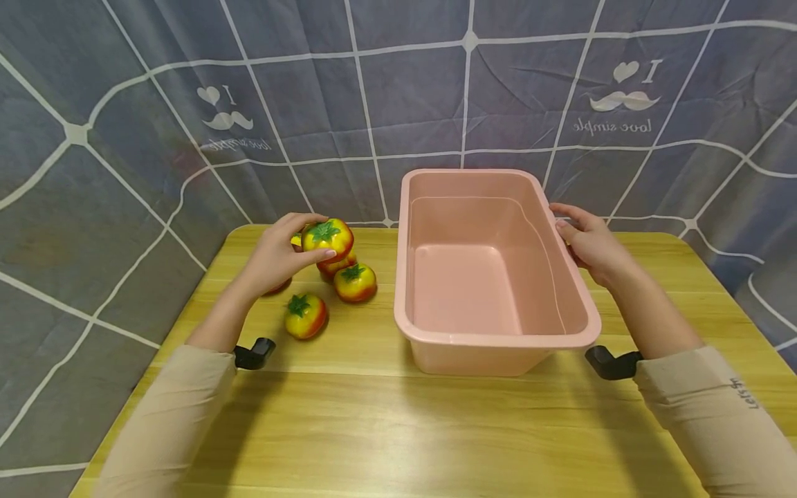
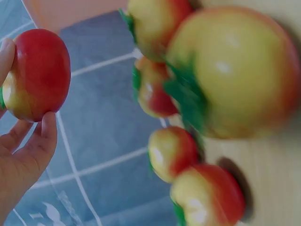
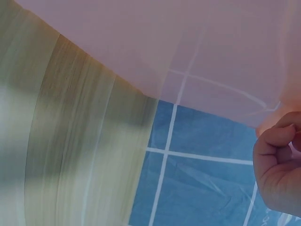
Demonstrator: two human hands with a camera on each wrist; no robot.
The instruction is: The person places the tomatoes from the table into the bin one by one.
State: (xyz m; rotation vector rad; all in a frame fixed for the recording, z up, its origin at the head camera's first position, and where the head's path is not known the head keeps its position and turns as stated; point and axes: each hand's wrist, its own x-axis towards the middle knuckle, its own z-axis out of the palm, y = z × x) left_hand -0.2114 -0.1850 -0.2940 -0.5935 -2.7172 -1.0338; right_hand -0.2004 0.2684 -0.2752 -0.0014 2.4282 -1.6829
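Observation:
My left hand point(image 1: 279, 250) holds a glossy red-and-yellow tomato-like fruit point(image 1: 336, 238) with a green leafy top, gripped between thumb and fingers above the table. In the left wrist view, the raised fruit point(image 2: 44, 75) shows its red side. Below and around that hand, several similar fruits lie on the wood, one nearer the front point(image 1: 305, 317) and another to its right point(image 1: 355, 283). Curled over the right rim of a pink plastic bin point(image 1: 476, 354) is my right hand point(image 1: 591, 247). The bin's inside holds nothing, and its far end is tipped up.
The wooden tabletop point(image 1: 349, 429) spreads under everything. Behind and to the left hangs a grey-blue curtain point(image 1: 417, 104) with white grid lines. A black wrist-camera mount point(image 1: 255, 353) juts from the left cuff, another black mount point(image 1: 613, 363) from the right.

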